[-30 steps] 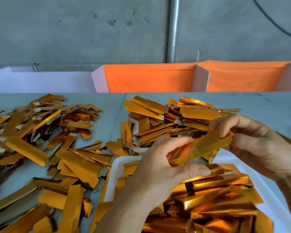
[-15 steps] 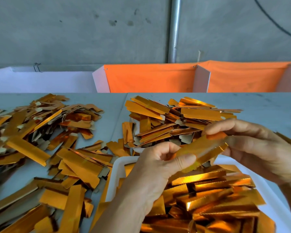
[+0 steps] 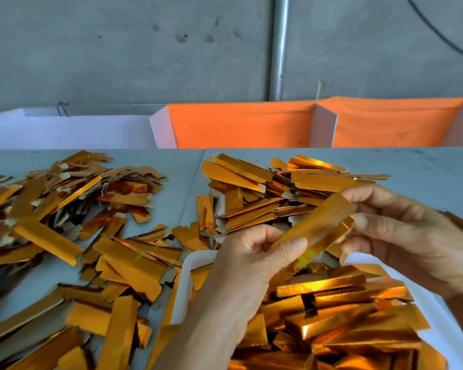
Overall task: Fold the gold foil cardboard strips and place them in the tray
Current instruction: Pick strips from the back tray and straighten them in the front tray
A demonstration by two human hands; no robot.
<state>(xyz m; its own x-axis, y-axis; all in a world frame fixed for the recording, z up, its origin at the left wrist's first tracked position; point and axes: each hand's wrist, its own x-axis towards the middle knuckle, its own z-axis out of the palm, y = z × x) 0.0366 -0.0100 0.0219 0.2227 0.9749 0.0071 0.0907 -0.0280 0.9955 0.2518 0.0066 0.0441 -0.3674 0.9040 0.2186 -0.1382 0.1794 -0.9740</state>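
Just 2 hands (image 3: 332, 252), 1 strip (image 3: 316, 227)

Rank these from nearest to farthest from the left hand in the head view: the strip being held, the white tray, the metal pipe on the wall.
1. The held strip, gripped by the left hand itself, slanting up to the right hand.
2. The white tray, just below the hand.
3. The metal pipe, far back on the wall.

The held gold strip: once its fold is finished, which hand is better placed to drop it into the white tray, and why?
Probably the left hand. It pinches the strip at its lower end, directly above the tray; the right hand holds the upper end, nearer the far pile.
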